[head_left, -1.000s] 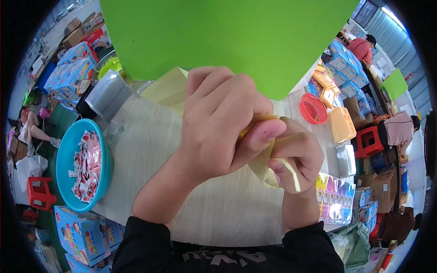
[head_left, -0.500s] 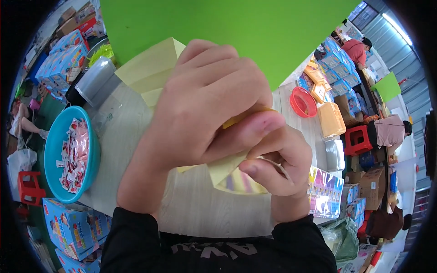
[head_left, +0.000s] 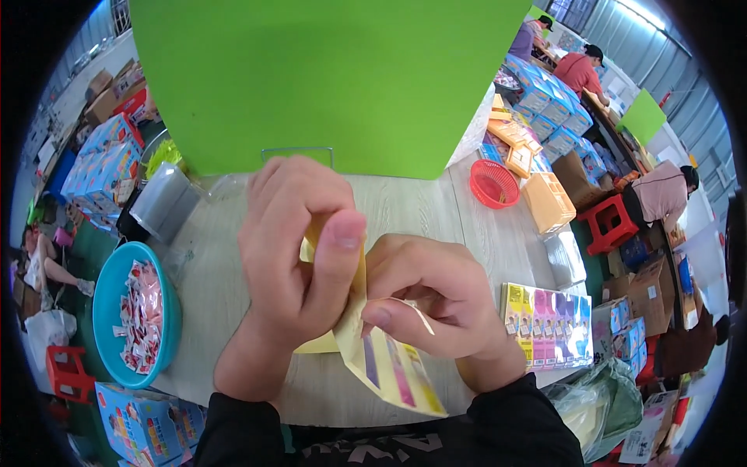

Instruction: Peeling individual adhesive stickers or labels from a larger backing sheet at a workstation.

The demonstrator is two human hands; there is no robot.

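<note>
"Yellow paper (head_left: 394, 375), pale and creased, shows in the head view. Where exactly?"

"Between the two hands, over the table (head_left: 412, 201) toward its near edge. One end slants downward, striped purple, pink and yellow; whether it touches the surface, I can't tell."

"And the fingers?"

"Those of the left hand (head_left: 298, 253) are curled well in, the thumb upright, with the paper gripped between. On the right hand (head_left: 437, 294), thumb and forefinger pinch the paper's edge, with little gap; the other fingers fold under, their tips hidden."

"Anything around them?"

"A blue basin (head_left: 173, 323) of small packets (head_left: 142, 315) by the table's left edge, printed cards (head_left: 547, 327) by the right edge, and a green board (head_left: 334, 86) standing along the far edge."
</note>
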